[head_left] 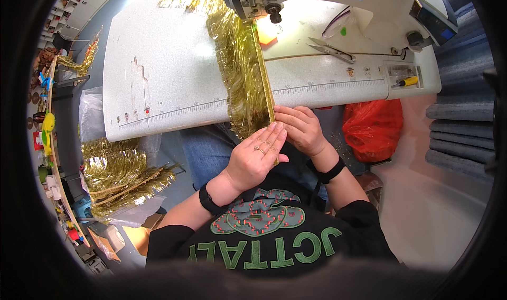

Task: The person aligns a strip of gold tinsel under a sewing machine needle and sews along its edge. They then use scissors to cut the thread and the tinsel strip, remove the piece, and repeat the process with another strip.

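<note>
A long gold tinsel fringe (240, 70) hangs over the near edge of the sewing machine table, its top end under the needle area of the white sewing machine (306, 12). Along its right side runs a narrow woven band (265, 83). My left hand (256, 156), with a ring on one finger, presses this band between its fingers just below the table edge. Close against it, slightly farther and to the right, my right hand (301, 130) grips the same band. The fingertips of both hands nearly meet, and part of the band is hidden under them.
Thread snips (332, 50) lie on the table (169, 51) right of the fringe, near an orange piece (268, 38). A tray (402, 77) holds a yellow-handled tool. A red plastic bag (372, 130) stands below right; more gold fringe (116, 168) spills from a bag at left.
</note>
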A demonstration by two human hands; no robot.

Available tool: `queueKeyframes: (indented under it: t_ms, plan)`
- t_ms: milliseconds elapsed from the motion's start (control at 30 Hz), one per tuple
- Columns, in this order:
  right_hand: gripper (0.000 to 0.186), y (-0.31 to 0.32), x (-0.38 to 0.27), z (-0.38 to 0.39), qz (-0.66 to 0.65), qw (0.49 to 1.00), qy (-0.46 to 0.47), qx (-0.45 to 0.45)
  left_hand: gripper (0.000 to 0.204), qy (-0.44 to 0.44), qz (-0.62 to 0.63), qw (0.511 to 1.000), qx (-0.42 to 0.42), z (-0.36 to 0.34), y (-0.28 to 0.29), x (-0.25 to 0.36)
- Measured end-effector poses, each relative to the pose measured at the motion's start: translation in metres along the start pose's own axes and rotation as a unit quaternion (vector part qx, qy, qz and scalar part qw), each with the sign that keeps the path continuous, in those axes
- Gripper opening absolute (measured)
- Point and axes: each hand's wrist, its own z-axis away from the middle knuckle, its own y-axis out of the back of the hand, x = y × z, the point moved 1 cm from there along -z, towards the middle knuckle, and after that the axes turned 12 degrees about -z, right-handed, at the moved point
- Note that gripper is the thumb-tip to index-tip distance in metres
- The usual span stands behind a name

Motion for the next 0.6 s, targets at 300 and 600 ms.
queueKeyframes:
  t_ms: [300, 600]
  plan:
    - [0.021, -0.0007, 0.0002, 0.0011, 0.003, 1.0, 0.004, -0.001, 0.056, -0.003, -0.018, 1.0, -0.004, 0.0, 0.0017, 0.0007]
    - [0.022, -0.0011, 0.0008, 0.0019, 0.001, 1.0, 0.001, -0.006, 0.056, -0.002, -0.027, 1.0, -0.004, 0.0007, 0.0004, 0.0004]
